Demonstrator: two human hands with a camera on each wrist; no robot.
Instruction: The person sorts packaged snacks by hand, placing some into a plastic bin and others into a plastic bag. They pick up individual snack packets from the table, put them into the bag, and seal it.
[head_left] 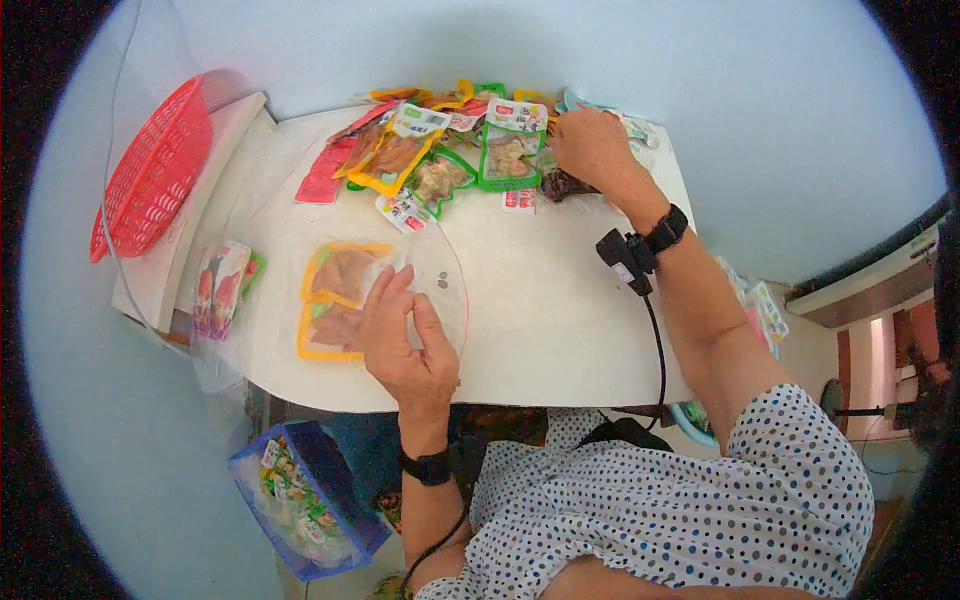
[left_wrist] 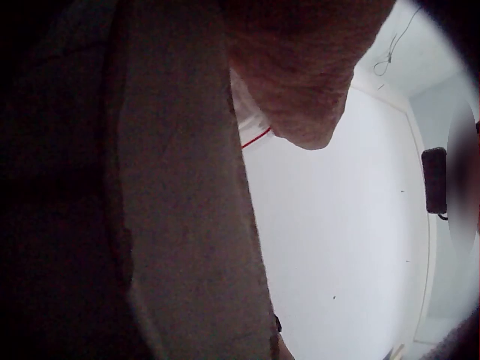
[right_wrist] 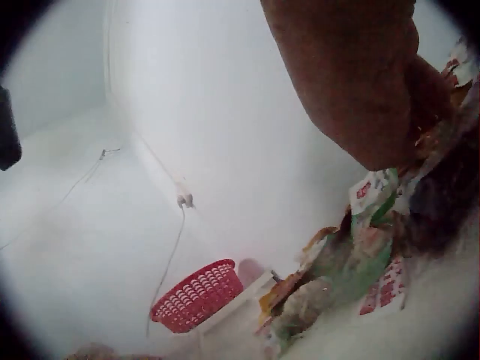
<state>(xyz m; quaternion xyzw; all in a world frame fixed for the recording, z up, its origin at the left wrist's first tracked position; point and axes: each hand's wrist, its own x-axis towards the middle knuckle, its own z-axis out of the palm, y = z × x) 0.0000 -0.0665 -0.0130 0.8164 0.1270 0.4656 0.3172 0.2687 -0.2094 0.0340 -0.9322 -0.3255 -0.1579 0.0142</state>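
Note:
The left hand (head_left: 405,335) hovers with loosely bent fingers at the right edge of two yellow-edged packets (head_left: 335,330), which lie in a clear bag with a red rim line. Only part of that hand (left_wrist: 307,67) shows in the left wrist view. At the back right of the table, the right hand (head_left: 598,150) reaches down into the pile of food packets, beside a dark packet (head_left: 565,185); its fingertips are hidden. A green-edged packet (head_left: 512,150) lies to its left. In the right wrist view the hand (right_wrist: 352,82) is dark, its fingers among packets.
A red basket (head_left: 155,170) leans at the left on a white ledge. Another bagged packet (head_left: 222,290) lies at the table's left edge. Below stands a blue bin (head_left: 300,500) with packets inside. A black cable (head_left: 660,360) hangs from the right wrist camera.

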